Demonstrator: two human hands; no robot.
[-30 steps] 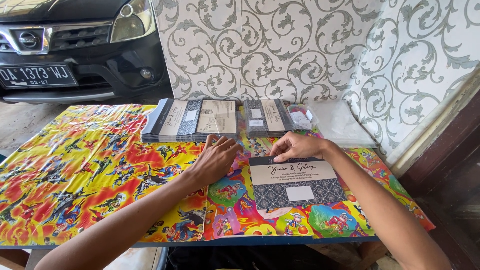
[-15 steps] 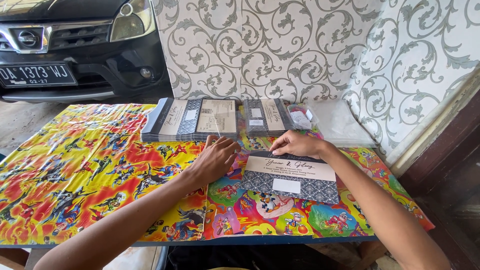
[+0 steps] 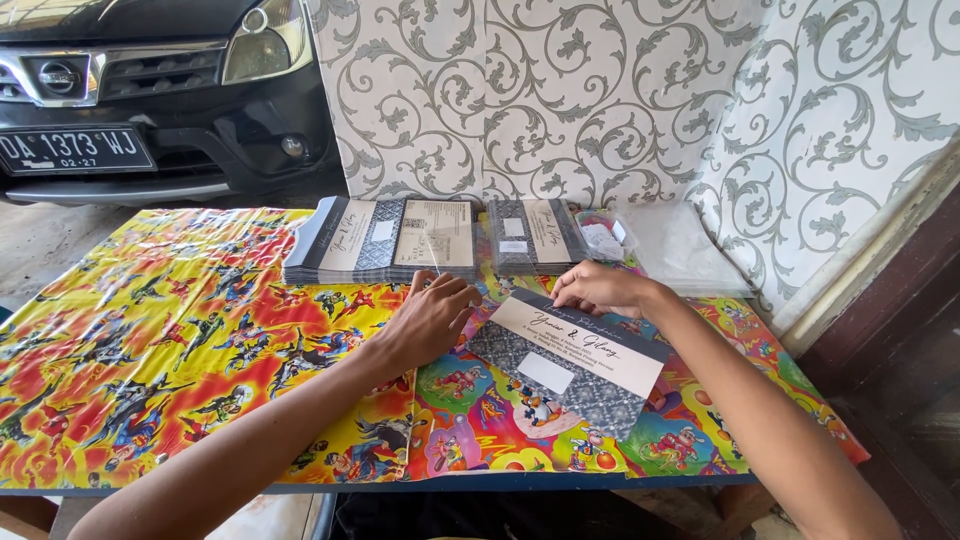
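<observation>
A long card (image 3: 570,362) with a dark patterned part and a cream band lies tilted on the bright cartoon-print tablecloth (image 3: 180,350). My right hand (image 3: 600,288) pinches its far upper edge. My left hand (image 3: 432,318) rests palm down beside the card's left end, fingers touching its corner. Just beyond my hands lies a fanned stack of similar cards (image 3: 385,238), and a smaller stack (image 3: 535,233) sits to its right.
A clear plastic bag with small white pieces (image 3: 607,236) and flat clear sleeves (image 3: 680,255) lie at the back right. A patterned wall panel (image 3: 560,100) stands behind the table. A dark parked car (image 3: 150,90) is at the far left.
The card has turned from lying square to tilted, its right end swinging toward me. My right hand moved slightly left at its top edge; my left hand stays at its left end.
</observation>
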